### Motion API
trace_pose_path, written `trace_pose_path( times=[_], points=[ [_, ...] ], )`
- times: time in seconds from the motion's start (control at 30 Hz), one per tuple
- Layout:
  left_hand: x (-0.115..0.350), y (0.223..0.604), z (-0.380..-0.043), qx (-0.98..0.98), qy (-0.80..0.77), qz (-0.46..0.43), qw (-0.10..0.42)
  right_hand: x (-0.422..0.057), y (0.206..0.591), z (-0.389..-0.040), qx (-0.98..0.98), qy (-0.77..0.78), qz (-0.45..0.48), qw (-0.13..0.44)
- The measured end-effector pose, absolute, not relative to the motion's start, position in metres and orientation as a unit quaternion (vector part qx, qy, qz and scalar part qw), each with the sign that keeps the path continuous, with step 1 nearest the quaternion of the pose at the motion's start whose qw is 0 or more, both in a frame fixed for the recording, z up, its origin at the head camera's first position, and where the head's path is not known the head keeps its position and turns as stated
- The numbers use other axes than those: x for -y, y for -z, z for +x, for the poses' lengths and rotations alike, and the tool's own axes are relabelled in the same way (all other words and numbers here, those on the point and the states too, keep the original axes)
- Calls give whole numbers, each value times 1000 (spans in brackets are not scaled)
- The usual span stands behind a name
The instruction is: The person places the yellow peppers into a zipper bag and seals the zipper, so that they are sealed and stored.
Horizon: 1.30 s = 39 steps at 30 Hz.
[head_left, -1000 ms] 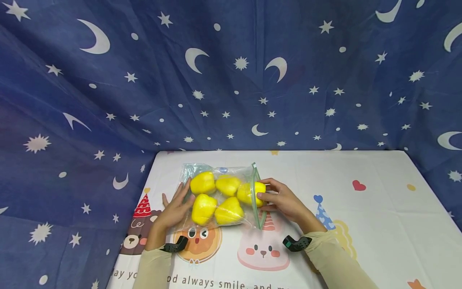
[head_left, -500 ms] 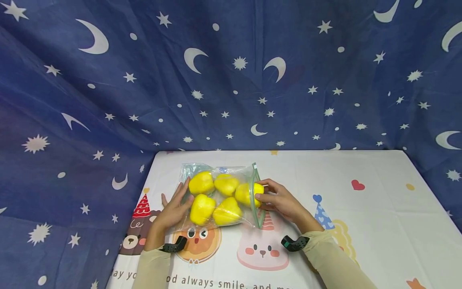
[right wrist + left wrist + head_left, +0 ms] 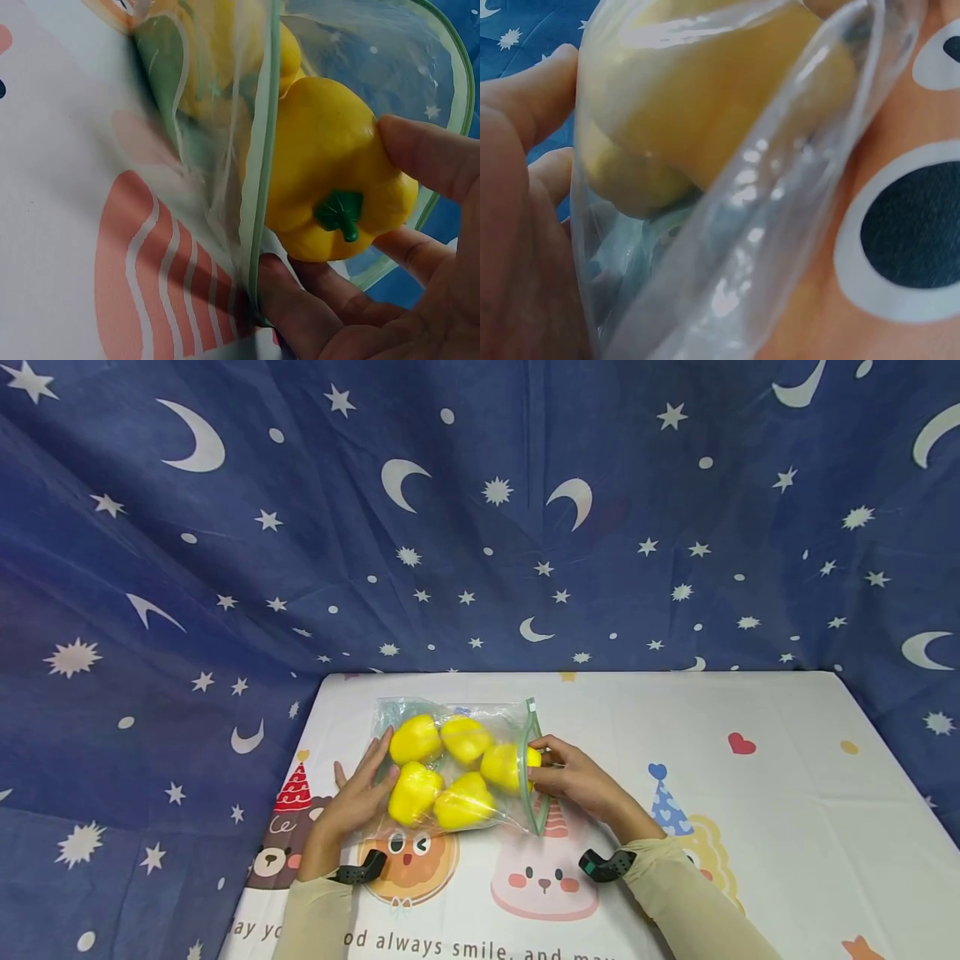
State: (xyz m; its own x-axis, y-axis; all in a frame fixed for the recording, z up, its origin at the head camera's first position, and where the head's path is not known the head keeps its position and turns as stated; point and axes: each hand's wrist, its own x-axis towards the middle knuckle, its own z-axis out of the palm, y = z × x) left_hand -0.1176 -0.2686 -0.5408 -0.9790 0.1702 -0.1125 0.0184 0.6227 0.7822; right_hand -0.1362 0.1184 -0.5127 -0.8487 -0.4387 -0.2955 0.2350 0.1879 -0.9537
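Note:
A clear zip bag [image 3: 401,708] lies on the table with its green-edged mouth facing right in the head view. Several yellow bell peppers [image 3: 465,800] are inside. Against the closed left end rests my left hand [image 3: 358,795], its fingers straight along the plastic; the left wrist view has a pepper [image 3: 712,82] blurred behind the film. My right hand [image 3: 581,783] is at the mouth, gripping the rightmost yellow bell pepper [image 3: 326,150] between thumb and fingers. That pepper sits partly within the opening, its green stem [image 3: 343,212] facing outward.
The table's white cloth [image 3: 660,718] carries cartoon prints and lettering. A dark blue curtain [image 3: 480,527] with moons and stars hangs behind the table and down the left. Dark wrist cameras [image 3: 607,865] sit at both cuffs.
My right hand has moved a little left, pushing the rightmost pepper deeper into the bag. The other peppers have shifted slightly left. My left hand stays at the closed end.

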Motion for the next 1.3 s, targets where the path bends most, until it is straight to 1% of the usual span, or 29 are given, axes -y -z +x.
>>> trace_pose_path(
  times=[0.63,0.87,1.3],
  points=[
    [272,542,-118,-881,-460,56,97,-110,508,-139,-767,579,-78,266],
    [274,542,-119,-880,-461,68,91,-106,508,-137,-818,522,-71,230],
    [272,539,-118,-879,-462,58,104,-97,509,-138,-877,442,-57,178]
  ],
)
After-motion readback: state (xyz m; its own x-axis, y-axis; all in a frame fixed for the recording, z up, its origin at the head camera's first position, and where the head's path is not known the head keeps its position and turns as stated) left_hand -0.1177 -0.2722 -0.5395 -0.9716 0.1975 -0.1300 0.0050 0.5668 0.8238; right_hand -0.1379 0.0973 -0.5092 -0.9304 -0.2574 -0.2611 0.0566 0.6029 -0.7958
